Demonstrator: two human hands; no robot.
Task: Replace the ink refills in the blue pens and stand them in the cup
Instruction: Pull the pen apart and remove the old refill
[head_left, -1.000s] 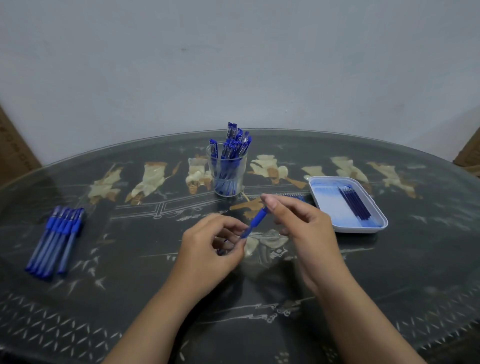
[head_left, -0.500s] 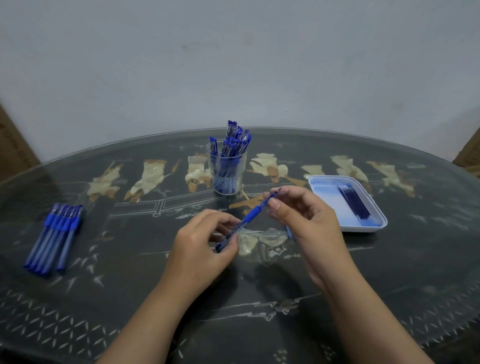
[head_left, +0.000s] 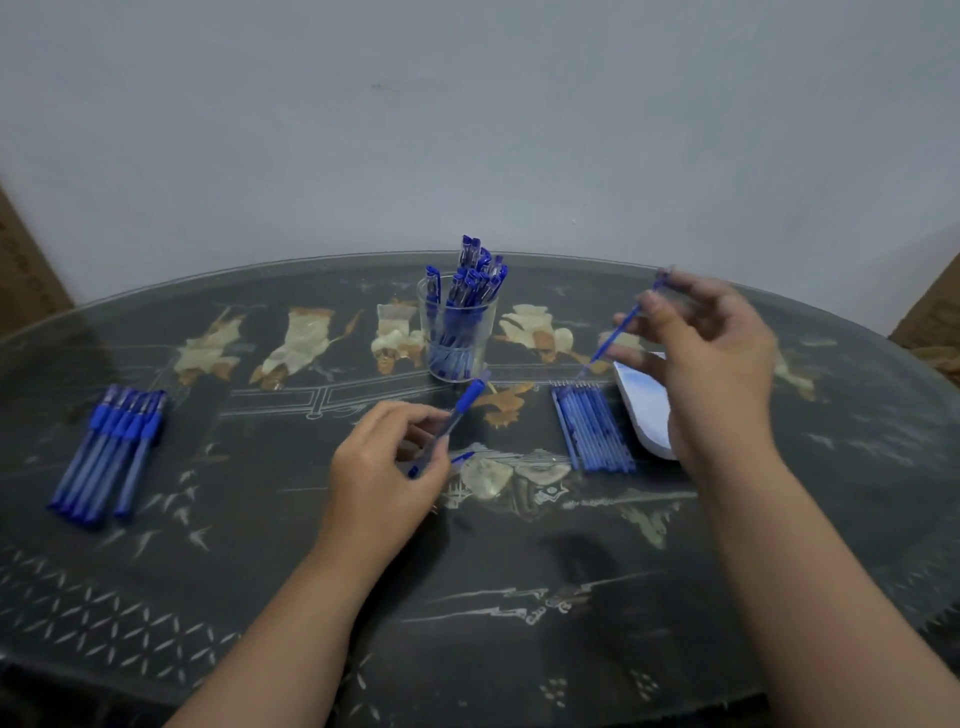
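Note:
My left hand (head_left: 384, 467) grips a blue pen barrel (head_left: 464, 406) at the table's middle, its open end pointing up and away. My right hand (head_left: 711, 353), blurred, is raised to the right and pinches a thin blue refill (head_left: 613, 338) clear of the barrel, tip slanting down-left. Below that tip, a row of several refills (head_left: 592, 431) lies on the table. A clear cup (head_left: 457, 332) at the back centre holds several capped blue pens. A small blue pen part (head_left: 462, 458) lies by my left thumb.
A bundle of several blue pens (head_left: 111, 452) lies at the left of the dark glass-topped table (head_left: 260, 519). A white tray (head_left: 647, 410) sits right of the refill row, mostly hidden by my right hand. A pale wall rises behind the table.
My right hand has pulled the refill out of the barrel and swung it up and to the right. My left hand stays put with the barrel. The refill row is now uncovered.

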